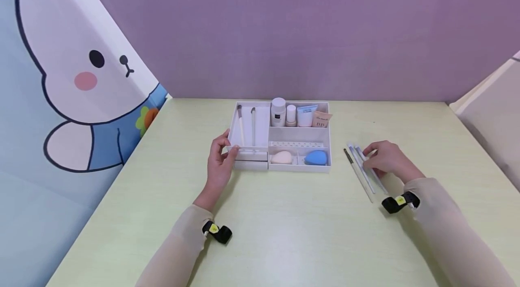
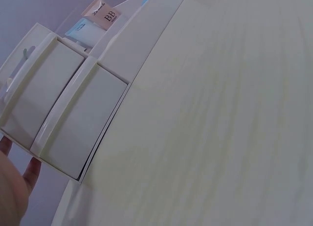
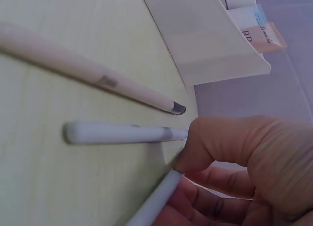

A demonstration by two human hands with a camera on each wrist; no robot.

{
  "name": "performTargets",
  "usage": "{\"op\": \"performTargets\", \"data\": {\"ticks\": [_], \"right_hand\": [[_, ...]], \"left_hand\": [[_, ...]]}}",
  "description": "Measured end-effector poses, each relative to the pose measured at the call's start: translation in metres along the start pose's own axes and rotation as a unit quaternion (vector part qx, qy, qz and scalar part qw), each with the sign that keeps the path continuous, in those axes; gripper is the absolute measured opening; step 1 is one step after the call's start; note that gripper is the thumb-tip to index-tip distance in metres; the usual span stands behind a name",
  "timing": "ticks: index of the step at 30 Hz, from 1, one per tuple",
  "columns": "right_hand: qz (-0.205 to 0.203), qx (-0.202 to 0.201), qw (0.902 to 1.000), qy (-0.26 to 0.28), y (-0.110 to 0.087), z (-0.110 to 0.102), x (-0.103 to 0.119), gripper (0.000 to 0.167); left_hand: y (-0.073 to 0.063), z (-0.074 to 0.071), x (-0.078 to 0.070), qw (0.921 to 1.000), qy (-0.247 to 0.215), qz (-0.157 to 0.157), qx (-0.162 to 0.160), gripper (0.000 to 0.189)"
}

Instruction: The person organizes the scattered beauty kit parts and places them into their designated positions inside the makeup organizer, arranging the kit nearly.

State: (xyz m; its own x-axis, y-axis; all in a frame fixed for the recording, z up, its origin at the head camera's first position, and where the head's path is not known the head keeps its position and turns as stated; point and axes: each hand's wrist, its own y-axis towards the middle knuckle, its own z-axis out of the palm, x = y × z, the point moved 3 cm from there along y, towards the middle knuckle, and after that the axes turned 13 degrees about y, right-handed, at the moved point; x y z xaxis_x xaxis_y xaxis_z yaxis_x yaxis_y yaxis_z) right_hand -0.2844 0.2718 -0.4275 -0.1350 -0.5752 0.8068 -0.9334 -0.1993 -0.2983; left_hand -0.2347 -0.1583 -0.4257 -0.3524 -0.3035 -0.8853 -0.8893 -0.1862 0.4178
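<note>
My left hand (image 1: 219, 160) grips the left front corner of a white cosmetics organizer (image 1: 298, 168), its thumb over the front edge and fingers along the side. In the left wrist view, two drawer fronts (image 2: 85, 118) stand beside those fingers. To the right of the organizer, my right hand (image 1: 386, 158) pinches a white makeup brush (image 3: 156, 199) between thumb and fingers, low over the table. Next to it lie another white makeup brush (image 3: 117, 132) and a beige makeup brush (image 3: 73, 64) with a dark tip. Two more brushes (image 1: 253, 127) lean in the organizer's left compartment.
Along the organizer's back right stand a white bottle (image 1: 278, 113), a smaller bottle (image 1: 291, 116), a blue-and-white tube (image 1: 305, 117) and a BB tube (image 1: 321, 119). A pale sponge (image 1: 281, 157) and a blue sponge (image 1: 316, 158) occupy its front. A purple cloth (image 1: 308, 30) hangs behind the table.
</note>
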Motion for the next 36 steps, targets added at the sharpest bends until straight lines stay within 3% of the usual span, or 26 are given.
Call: {"op": "performTargets", "data": {"ticks": [7, 9, 13, 23, 36], "right_hand": [[-0.002, 0.049, 0.9967, 0.064, 0.002, -0.006, -0.008, 0.046], [-0.002, 0.058, 0.9946, 0.087, 0.002, -0.008, -0.011, 0.045], [0.005, 0.067, 0.9913, 0.114, 0.004, -0.012, -0.016, 0.046], [0.018, 0.067, 0.9797, 0.188, 0.003, -0.012, -0.018, 0.049], [-0.026, 0.079, 0.9545, 0.286, -0.005, 0.0, 0.003, 0.042]], "left_hand": [[-0.004, -0.002, -0.023, 1.0, 0.01, -0.001, 0.002, 0.015], [-0.004, -0.002, -0.021, 0.9999, 0.009, 0.005, 0.0, 0.015], [-0.002, -0.001, -0.001, 0.9998, 0.005, 0.017, 0.005, 0.017], [-0.001, -0.001, 0.001, 0.9998, 0.009, 0.018, 0.008, 0.018], [-0.001, 0.0, 0.003, 0.9998, 0.014, 0.012, 0.01, 0.018]]}}
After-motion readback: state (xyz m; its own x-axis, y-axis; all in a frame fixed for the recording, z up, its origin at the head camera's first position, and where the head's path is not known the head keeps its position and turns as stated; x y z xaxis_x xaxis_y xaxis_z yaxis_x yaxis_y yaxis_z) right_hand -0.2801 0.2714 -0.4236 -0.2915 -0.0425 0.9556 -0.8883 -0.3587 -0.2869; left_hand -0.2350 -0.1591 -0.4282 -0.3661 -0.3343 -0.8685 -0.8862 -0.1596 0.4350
